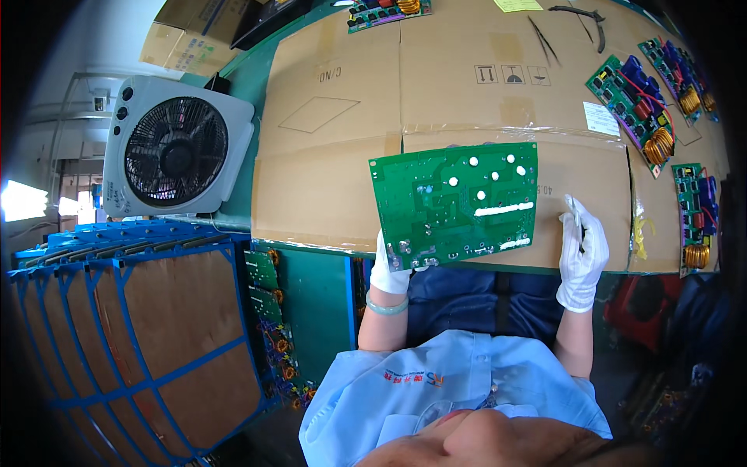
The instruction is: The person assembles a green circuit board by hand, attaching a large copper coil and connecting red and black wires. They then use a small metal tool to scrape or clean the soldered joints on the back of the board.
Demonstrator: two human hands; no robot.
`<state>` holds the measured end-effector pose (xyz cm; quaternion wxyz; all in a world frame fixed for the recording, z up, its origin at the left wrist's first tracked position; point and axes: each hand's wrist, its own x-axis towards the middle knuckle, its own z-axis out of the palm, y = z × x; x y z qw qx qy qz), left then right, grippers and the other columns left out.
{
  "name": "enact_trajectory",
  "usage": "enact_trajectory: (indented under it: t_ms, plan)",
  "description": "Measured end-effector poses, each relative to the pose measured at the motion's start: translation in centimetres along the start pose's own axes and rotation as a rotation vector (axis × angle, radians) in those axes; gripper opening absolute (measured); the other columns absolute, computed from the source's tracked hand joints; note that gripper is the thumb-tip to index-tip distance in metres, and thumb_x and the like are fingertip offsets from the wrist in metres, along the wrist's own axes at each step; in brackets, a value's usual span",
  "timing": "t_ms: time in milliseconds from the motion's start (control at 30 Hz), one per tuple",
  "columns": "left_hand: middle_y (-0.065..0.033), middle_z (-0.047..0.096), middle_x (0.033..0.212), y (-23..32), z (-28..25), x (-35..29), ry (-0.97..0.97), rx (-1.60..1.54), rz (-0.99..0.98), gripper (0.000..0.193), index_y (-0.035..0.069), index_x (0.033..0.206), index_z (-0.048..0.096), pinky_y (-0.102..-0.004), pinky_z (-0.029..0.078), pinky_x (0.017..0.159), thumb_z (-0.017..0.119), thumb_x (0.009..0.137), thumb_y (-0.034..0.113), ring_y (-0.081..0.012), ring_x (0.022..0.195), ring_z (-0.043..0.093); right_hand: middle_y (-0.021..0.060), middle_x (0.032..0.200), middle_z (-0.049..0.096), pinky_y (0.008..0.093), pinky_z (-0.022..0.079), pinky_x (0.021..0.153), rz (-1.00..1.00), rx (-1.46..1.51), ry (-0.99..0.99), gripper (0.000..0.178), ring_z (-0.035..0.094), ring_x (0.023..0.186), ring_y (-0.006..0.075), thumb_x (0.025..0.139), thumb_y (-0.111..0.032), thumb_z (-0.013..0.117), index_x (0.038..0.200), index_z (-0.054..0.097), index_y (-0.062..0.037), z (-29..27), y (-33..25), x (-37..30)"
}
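Note:
A green circuit board (455, 202) is held up over the cardboard-covered bench, its solder side facing me. White blobs and a white strip of paste sit on its right half. My left hand (389, 276), in a white glove, grips the board from its lower left corner; most of its fingers are hidden behind it. To the right of the board, apart from it, is my white-gloved right hand (583, 253). Its thumb and fingers are drawn together; whether a small thing is between them I cannot make out.
Assembled circuit boards (634, 113) with copper coils lie at the right, beside a paper slip (601, 118). Tweezers (543, 40) and pliers (583, 19) rest at the far side. A box fan (179, 148) stands left, above a blue rack (179, 311) with brown panels.

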<state>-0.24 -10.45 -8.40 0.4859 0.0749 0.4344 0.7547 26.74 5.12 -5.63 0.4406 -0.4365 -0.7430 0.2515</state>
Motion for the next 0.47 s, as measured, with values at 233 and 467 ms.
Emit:
enact_trajectory:
  t_ms: [233,467]
  plan:
    - [-0.0072,0.067,0.106,0.15,-0.34,-0.39,0.010,0.029,0.025,0.023,0.004,0.119,0.060,-0.0325,0.059,0.072,0.052,0.102,0.017,-0.0174,0.089,0.068,0.0166,0.106,0.073,0.0350,0.055,0.081,-0.028,-0.026,-0.014,0.027,0.070,0.088,0.0302,0.085,0.007,0.063,0.111,0.069,0.0027,0.00,-0.14,0.14]
    - [-0.0070,0.067,0.110,0.43,-0.10,-0.83,0.021,-0.021,0.013,0.026,0.005,0.123,0.060,-0.0341,0.059,0.076,0.052,0.103,0.020,-0.0180,0.094,0.067,0.0164,0.105,0.073,0.0351,0.055,0.079,-0.078,-0.026,-0.022,0.027,0.070,0.087,0.0297,0.086,0.006,0.062,0.112,0.069,0.0023,0.00,-0.69,0.26]
